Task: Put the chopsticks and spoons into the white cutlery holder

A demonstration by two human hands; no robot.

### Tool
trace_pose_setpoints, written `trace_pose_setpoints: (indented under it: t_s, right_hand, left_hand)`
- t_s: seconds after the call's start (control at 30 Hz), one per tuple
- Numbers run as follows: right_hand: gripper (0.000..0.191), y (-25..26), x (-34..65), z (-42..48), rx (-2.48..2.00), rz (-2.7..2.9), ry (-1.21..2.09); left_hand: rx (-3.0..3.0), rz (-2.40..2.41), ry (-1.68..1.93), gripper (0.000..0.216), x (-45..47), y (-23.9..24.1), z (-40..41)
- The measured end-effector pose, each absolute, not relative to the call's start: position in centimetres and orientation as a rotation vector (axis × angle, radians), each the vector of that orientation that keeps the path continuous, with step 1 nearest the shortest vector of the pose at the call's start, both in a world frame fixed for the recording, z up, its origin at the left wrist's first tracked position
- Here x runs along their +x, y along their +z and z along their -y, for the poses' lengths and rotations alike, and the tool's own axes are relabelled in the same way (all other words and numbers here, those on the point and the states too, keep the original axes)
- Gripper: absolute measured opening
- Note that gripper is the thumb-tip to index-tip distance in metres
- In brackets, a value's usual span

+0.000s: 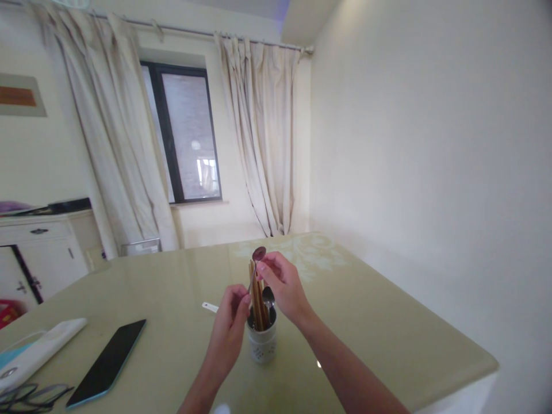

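Between the hands [230, 316] [287, 284] — spoon [259, 253], handle [252, 279] partly hidden

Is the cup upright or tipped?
Upright: the cup stands on the table, mouth up, chopsticks rising from it.

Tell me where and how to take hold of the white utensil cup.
Grip the cup around its round wall, below the rim, probably from the near side. It stands upright with that face exposed; chopsticks and a spoon crowd its mouth, and the left hand is close on its left.
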State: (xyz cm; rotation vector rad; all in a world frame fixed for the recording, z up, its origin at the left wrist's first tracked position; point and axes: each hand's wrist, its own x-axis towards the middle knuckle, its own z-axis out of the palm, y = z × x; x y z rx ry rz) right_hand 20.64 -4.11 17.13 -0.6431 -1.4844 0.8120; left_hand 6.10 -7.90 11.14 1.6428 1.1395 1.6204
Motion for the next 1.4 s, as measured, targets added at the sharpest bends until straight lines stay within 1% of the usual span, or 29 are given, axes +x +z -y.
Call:
trace_pose_setpoints:
  t_s: [0.17,0.23,0.3,0.37,0.43,0.5,0.6,0.73,0.8,0.87,0.97,1.03,1.1,1.2,1.27,1.33,1.4]
  right_hand:
    - [0.025,17.6,21.4,3.1,-0.641,1.484,0.8]
    - [0.025,17.6,22.0,2.5,-0.666,1.499,0.811]
    - [0.025,17.3,22.5,1.8,-0.7,1.504,0.816]
    - [0.022,16.6,22.7,1.3,-0.732,1.523,0.819]
    - [0.018,15.7,22.7,1.0,-0.752,1.571,0.824]
    - [0.014,14.7,22.6,1.0,-0.77,1.645,0.813]
    - [0.02,13.5,22.4,1.2,-0.83,1.745,0.691]
    - [0.019,12.5,22.4,1.2,-0.863,1.772,0.448]
    - [0.019,12.2,22.6,1.2,-0.867,1.753,0.425]
    - [0.021,11.9,23.0,1.3,-0.87,1.727,0.418]
    - [0.025,12.0,23.5,2.0,-0.877,1.652,0.385]
    - [0.028,12.6,23.4,3.0,-0.861,1.616,0.403]
    - [0.026,13.8,22.9,4.1,-0.809,1.633,0.493]
    - [0.023,15.5,21.9,5.6,-0.723,1.692,0.602]
    - [0.018,16.2,21.7,6.0,-0.704,1.703,0.542]
    - [0.021,16.3,22.3,5.9,-0.712,1.678,0.421]
    - [0.022,15.9,23.4,5.3,-0.727,1.643,0.3]
  left_hand:
    - [1.632,-1.169,1.594,0.048,4.8,10.5,6.9]
    - [1.626,-1.297,1.633,0.051,3.2,9.1,5.9]
    - [1.67,-1.487,1.601,0.048,1.1,6.7,4.5]
    - [1.834,-1.732,1.435,0.039,-0.9,3.8,3.3]
    - [2.015,-1.933,1.172,0.044,-2.5,1.2,2.5]
    - [2.114,-2.046,0.879,0.051,-3.3,-0.3,2.2]
    - [2.234,-2.076,0.571,0.051,-3.2,-0.1,2.5]
    - [2.281,-2.09,0.436,0.032,-2.4,2.3,3.3]
    - [2.232,-2.083,0.48,0.027,-2.3,3.0,3.6]
    - [2.111,-2.074,0.622,0.027,-2.3,3.2,3.9]
    - [1.866,-1.97,1.045,0.03,-2.1,4.0,4.4]
    - [1.748,-1.803,1.37,0.037,-1.2,5.5,5.1]
    - [1.703,-1.613,1.599,0.044,0.4,7.8,6.1]
    - [1.822,-1.424,1.667,0.039,3.4,10.9,7.6]
    - [1.911,-1.398,1.66,0.035,5.1,11.9,8.5]
    - [1.917,-1.424,1.679,0.037,6.1,11.5,9.0]
    - [1.863,-1.476,1.719,0.045,6.6,9.9,9.1]
